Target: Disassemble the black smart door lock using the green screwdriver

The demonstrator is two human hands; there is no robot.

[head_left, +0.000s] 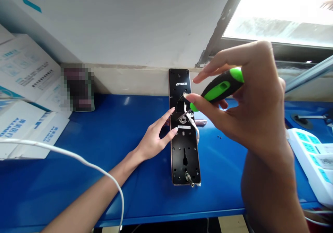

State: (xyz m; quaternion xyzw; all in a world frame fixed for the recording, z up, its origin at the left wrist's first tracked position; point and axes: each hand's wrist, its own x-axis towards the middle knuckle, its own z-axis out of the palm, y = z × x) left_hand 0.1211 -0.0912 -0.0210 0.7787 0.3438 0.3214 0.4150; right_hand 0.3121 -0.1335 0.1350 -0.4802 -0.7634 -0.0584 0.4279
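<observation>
A long black door lock panel stretches away from me on the blue table, its screw holes and fittings facing up. My left hand grips its left edge, with index finger and thumb spread on the rim and the other fingers partly hidden. In my right hand is a screwdriver with a green and black handle. Its shaft slants down to the left over the panel's middle, near a round metal fitting. A white cable runs along the panel's right side. Near the close end, a metal post sticks up.
White printed boxes are stacked at the left. A white cord crosses above my left forearm. Several tiny screws lie right of the panel. A white power strip sits at the far right. A wall rises behind.
</observation>
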